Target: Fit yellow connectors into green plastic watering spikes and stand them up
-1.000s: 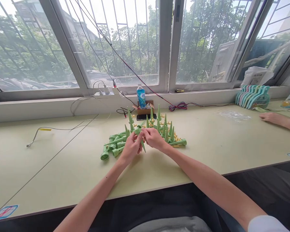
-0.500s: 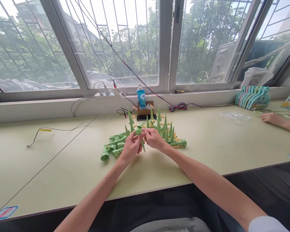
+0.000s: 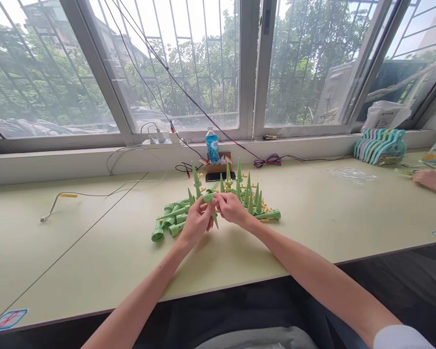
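My left hand (image 3: 197, 218) is closed around a green plastic plant-watering spike (image 3: 208, 198), its round collar up and its tapered tip pointing down past my fingers. Against the side of that spike, my right hand (image 3: 231, 208) is pinched; whatever its fingertips hold is hidden. Just beyond my left hand, several loose green spikes (image 3: 157, 234) lie in a pile. Behind my right hand, several more spikes (image 3: 239, 170) stand tip up, some with small yellow valves (image 3: 253, 185) sticking out sideways.
A blue-labelled bottle (image 3: 212, 146) stands in a small cardboard box, behind a dark phone (image 3: 215, 177). Coiled cable (image 3: 268, 161) and a clear plastic bag (image 3: 352, 175) lie toward the right. Teal hangers (image 3: 380, 146) stand near another person's hand (image 3: 429, 179). A white cable (image 3: 94, 195) crosses the left side.
My hands and the spike stay almost still. At the far right, the other person's hand has shifted rightward.
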Tool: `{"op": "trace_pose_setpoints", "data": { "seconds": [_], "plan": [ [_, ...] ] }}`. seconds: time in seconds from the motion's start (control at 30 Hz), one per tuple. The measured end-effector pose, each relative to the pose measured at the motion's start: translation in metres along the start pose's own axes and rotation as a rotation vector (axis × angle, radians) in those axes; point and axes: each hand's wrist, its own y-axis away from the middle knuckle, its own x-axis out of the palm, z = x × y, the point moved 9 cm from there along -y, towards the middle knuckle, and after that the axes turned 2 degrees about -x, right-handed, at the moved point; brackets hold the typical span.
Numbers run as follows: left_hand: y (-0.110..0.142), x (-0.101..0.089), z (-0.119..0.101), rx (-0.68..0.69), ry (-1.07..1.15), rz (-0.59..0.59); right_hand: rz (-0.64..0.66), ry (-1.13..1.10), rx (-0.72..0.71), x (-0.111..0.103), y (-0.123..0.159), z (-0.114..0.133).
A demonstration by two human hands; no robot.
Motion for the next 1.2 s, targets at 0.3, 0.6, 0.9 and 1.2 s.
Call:
{"op": "trace_pose_setpoints", "data": {
  "seconds": [0.3,0.6,0.9,1.2],
  "plan": [
    [0.002,0.000,-0.002,-0.028,-0.016,-0.011,0.029,-0.047,0.064,0.003,0.002,-0.001],
    [0.003,-0.002,-0.004,-0.012,-0.021,-0.020,0.030,-0.021,0.053,0.002,0.001,-0.003],
    [0.001,-0.005,-0.004,0.053,-0.019,-0.070,0.060,-0.119,0.109,0.005,0.002,-0.007],
    [0.002,-0.006,-0.006,0.102,-0.057,-0.079,0.133,-0.333,0.191,0.012,0.004,-0.011]
  ]
}}
